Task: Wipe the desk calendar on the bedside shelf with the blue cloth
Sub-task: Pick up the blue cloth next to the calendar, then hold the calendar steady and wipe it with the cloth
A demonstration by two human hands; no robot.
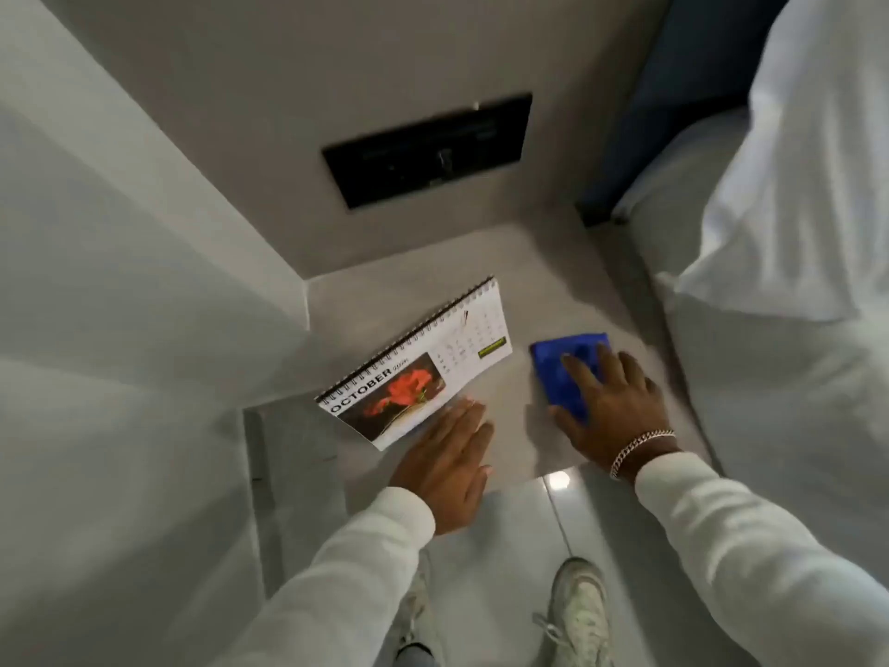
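Note:
A spiral-bound desk calendar showing "OCTOBER" and a red flower picture stands tilted on the grey bedside shelf, towards its left side. My left hand is flat with fingers stretched out, its fingertips at the calendar's near lower edge. To the right lies a folded blue cloth on the shelf. My right hand, with a chain bracelet at the wrist, rests on top of the cloth with fingers spread; whether it grips the cloth is unclear.
A black panel is set in the wall above the shelf. A bed with white pillows borders the shelf on the right. White walls close in on the left. My shoes stand on the glossy tiled floor below.

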